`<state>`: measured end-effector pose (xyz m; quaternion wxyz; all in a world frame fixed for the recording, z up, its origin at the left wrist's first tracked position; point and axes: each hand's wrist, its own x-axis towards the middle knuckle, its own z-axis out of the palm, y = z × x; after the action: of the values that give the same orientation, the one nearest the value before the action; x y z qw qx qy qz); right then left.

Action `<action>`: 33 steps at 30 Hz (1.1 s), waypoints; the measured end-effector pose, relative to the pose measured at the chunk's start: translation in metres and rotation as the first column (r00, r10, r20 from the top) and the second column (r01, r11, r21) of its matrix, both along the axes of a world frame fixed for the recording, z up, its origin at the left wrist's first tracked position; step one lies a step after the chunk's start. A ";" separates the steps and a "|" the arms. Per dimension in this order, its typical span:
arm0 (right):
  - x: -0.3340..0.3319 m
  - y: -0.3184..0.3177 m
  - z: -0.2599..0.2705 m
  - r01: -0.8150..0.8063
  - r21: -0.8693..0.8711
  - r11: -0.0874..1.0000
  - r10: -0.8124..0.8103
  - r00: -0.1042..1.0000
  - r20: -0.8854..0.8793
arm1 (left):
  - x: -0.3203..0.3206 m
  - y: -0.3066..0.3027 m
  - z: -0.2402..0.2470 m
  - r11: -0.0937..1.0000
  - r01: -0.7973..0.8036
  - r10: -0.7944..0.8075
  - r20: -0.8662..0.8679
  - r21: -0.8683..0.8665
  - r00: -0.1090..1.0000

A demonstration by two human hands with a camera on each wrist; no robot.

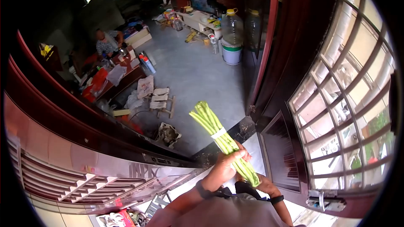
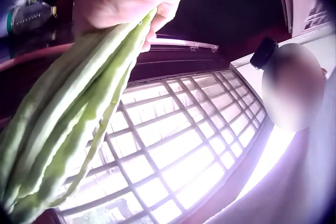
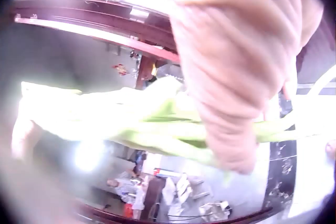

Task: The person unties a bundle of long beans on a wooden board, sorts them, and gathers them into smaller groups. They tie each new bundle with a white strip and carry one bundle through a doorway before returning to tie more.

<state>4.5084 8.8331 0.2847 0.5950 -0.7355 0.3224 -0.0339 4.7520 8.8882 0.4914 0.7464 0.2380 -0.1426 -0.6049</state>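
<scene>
Grey floor is stretching through the room behind a dark red doorway, and one barred door is standing at the right of the view. Just inside the doorway, a person's left hand is gripping a bunch of long green beans, with the thumb lying across it and the fingers curling round. This bunch is leaning in the head view, its upper end pointing to the upper left, and a white band is tying it above the hand. Near the lower end, the right hand is resting close against the beans; in the right wrist view it is covering part of them, so I cannot tell if its fingers are closing round them. Both wrists are wearing black straps. Farther in, another person is sitting behind a low table which is carrying a red bag, while small stools are standing nearby. Across the floor, a large bottle with yellow cap is sitting on a white bucket.
</scene>
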 end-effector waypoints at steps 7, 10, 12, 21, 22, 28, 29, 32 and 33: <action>-0.131 0.101 -0.045 0.443 -0.356 0.823 -0.568 0.668 -0.481 | -0.011 0.035 0.001 0.978 0.177 -0.190 -0.114 -0.113 0.975; -0.229 0.110 -0.164 0.854 -0.226 0.468 -0.881 0.432 -0.192 | -0.023 0.051 0.007 0.984 0.178 -0.177 -0.111 0.001 0.978; -0.230 0.104 -0.109 0.991 0.130 -0.028 -0.977 0.000 -0.215 | -0.030 0.059 0.010 0.988 0.149 -0.143 -0.130 0.039 0.981; -0.339 0.061 -0.136 0.954 0.294 0.064 -0.998 0.061 0.017 | -0.087 0.112 0.019 0.984 -0.075 0.066 0.061 0.162 0.996; -0.297 0.079 -0.053 0.978 0.210 0.002 -0.997 0.018 -0.077 | -0.096 0.118 0.018 0.984 -0.092 0.082 0.072 0.152 0.994; -0.377 0.093 -0.047 0.934 0.180 -0.307 -0.940 -0.269 -0.209 | -0.160 0.148 0.025 0.962 -0.194 0.176 0.107 0.193 0.979; -0.382 0.092 -0.053 0.983 0.051 -0.176 -0.982 -0.179 0.057 | -0.169 0.153 0.025 0.954 -0.217 0.192 0.133 0.205 0.972; -0.375 0.084 -0.040 0.992 -0.048 0.114 -0.935 0.123 0.334 | -0.189 0.171 0.021 0.940 -0.257 0.226 0.151 0.227 0.962; -0.367 0.085 -0.022 0.979 -0.023 0.202 -0.918 0.197 0.344 | -0.196 0.179 0.021 0.933 -0.274 0.244 0.149 0.234 0.958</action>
<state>4.1415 8.9177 0.2625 0.3874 -0.4288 0.6225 -0.5277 4.5559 9.0671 0.5128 0.7737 0.3828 -0.0756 -0.4992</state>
